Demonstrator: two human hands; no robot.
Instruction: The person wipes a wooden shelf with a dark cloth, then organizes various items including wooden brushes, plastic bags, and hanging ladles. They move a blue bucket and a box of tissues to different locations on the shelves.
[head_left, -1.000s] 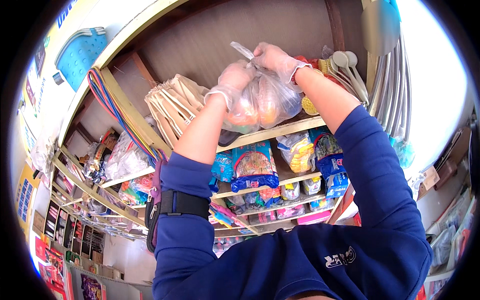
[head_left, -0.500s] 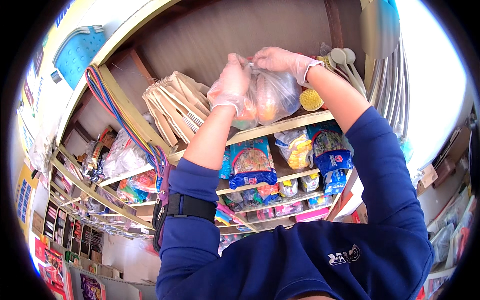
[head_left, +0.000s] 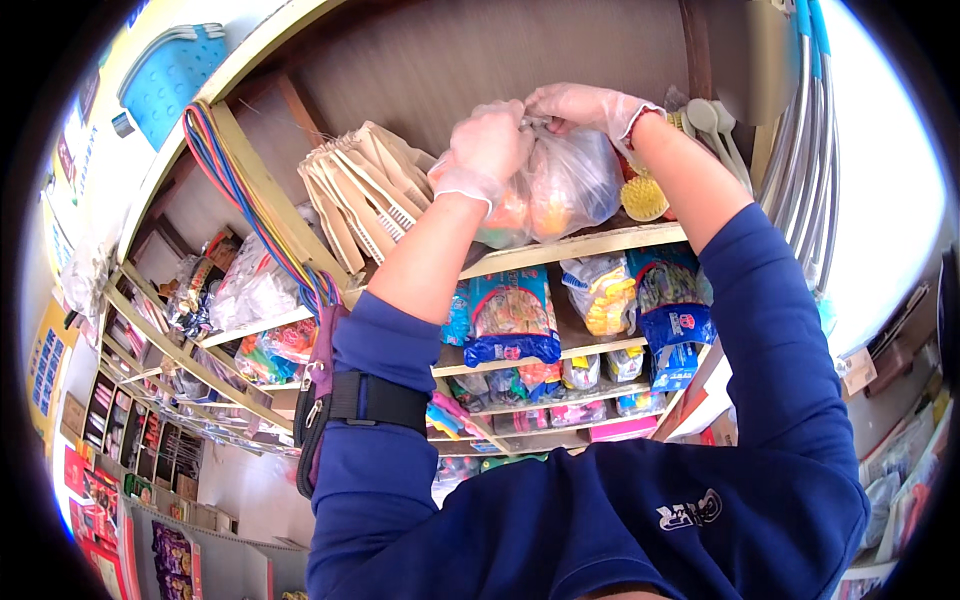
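A clear plastic bag point(head_left: 570, 185) with colourful contents rests on the upper shelf point(head_left: 580, 245). Both my hands wear thin see-through gloves and meet at the gathered top of this bag. My left hand point(head_left: 487, 148) is closed on the bag's neck from the left, fingers curled. From the right, my right hand point(head_left: 585, 106) pinches the same gathered plastic, its fingertips close to those of the left. What the bag holds is blurred by the plastic, with orange, blue and pinkish patches showing.
Beige brushes point(head_left: 365, 190) stand bundled left of the bag. Right of it are a yellow round brush point(head_left: 644, 199) and pale long-handled ones point(head_left: 708, 125). Lower shelves hold packaged goods point(head_left: 510, 315). Coloured cords point(head_left: 240, 215) hang from the left post; metal poles point(head_left: 810, 150) stand at right.
The view has shifted slightly, so the shelf sits a little further right. My hands stay at the bag's top, with the left turned more over the gathered plastic.
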